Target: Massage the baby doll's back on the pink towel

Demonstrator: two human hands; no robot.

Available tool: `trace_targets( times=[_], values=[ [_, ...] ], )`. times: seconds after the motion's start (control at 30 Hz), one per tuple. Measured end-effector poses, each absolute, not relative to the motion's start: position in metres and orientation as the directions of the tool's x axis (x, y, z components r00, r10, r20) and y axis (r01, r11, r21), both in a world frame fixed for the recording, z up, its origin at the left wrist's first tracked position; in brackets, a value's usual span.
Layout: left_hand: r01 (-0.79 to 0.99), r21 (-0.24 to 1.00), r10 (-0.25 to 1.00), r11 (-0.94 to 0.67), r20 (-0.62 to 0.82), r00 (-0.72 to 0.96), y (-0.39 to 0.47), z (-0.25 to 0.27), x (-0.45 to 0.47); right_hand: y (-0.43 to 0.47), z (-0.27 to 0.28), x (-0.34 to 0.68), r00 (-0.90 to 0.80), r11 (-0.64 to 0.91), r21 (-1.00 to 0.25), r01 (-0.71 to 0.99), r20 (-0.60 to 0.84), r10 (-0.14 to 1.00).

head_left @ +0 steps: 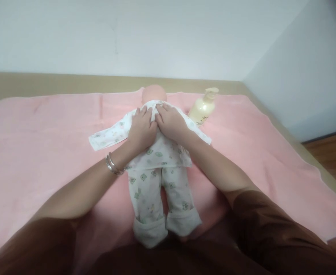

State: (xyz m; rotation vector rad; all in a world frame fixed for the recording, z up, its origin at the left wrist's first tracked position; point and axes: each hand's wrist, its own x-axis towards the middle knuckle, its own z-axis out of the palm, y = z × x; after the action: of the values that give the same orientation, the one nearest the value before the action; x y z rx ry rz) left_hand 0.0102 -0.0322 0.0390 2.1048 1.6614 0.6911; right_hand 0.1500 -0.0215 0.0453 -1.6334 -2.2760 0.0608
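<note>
A baby doll [153, 93] lies lengthwise in front of me, its smooth bald head at the far end. It wears a white patterned shirt [168, 154] and matching trousers [146, 191] with turned-up cuffs. My left hand [142, 128] rests on the upper part of the shirt, fingers stretched out and pointing away from me. Beside it my right hand [169, 120] lies the same way, thumbs close together at the middle. Both palms press on the cloth without gripping anything visible. The sleeves spread out to either side, and no doll hands show at their ends.
A pale yellow pump bottle [202, 109] stands to the right of the doll, close to the right sleeve. Under everything is a pink blanket [56, 152] on a tan surface [42, 84]. White walls [156, 38] rise behind and at the right; wooden floor [332, 156] shows far right.
</note>
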Motion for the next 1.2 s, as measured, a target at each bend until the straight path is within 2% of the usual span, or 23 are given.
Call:
trace_targets(
  times=[0.13,0.33,0.47,0.57,0.73,0.93,1.03,1.2],
  values=[
    [0.758,0.621,0.980,-0.199,0.133,0.149,-0.018,0.034,0.004,-0.023,0.048,0.148,-0.278,0.338,-0.231,0.912,0.257,0.926],
    [0.730,0.635,0.962,-0.253,0.248,0.118,-0.010,0.024,0.001,-0.036,0.048,0.141,-0.253,0.307,-0.193,0.932,0.262,0.931],
    [0.736,0.613,0.947,-0.287,0.300,0.119,-0.016,0.021,0.003,-0.050,0.044,0.137,-0.328,0.396,-0.160,0.904,0.333,0.884],
    [0.752,0.595,0.944,-0.285,0.311,0.111,-0.017,0.022,0.003,-0.053,0.046,0.137,-0.334,0.410,-0.199,0.890,0.327,0.884],
    [0.803,0.531,0.948,-0.271,0.292,0.126,-0.017,0.022,0.004,-0.043,0.054,0.140,-0.272,0.331,-0.286,0.899,0.228,0.935],
    [0.826,0.431,0.912,-0.362,0.347,0.219,-0.046,0.024,0.015,-0.019,0.053,0.152,-0.202,0.238,-0.378,0.895,0.133,0.970],
    [0.816,0.430,0.912,-0.387,0.311,0.268,-0.057,0.036,0.018,-0.015,0.054,0.154,-0.210,0.236,-0.360,0.903,0.110,0.972],
    [0.818,0.512,0.965,-0.261,0.149,0.215,-0.041,0.056,0.007,-0.035,0.057,0.145,-0.224,0.252,-0.237,0.938,0.140,0.965]
  ],
)
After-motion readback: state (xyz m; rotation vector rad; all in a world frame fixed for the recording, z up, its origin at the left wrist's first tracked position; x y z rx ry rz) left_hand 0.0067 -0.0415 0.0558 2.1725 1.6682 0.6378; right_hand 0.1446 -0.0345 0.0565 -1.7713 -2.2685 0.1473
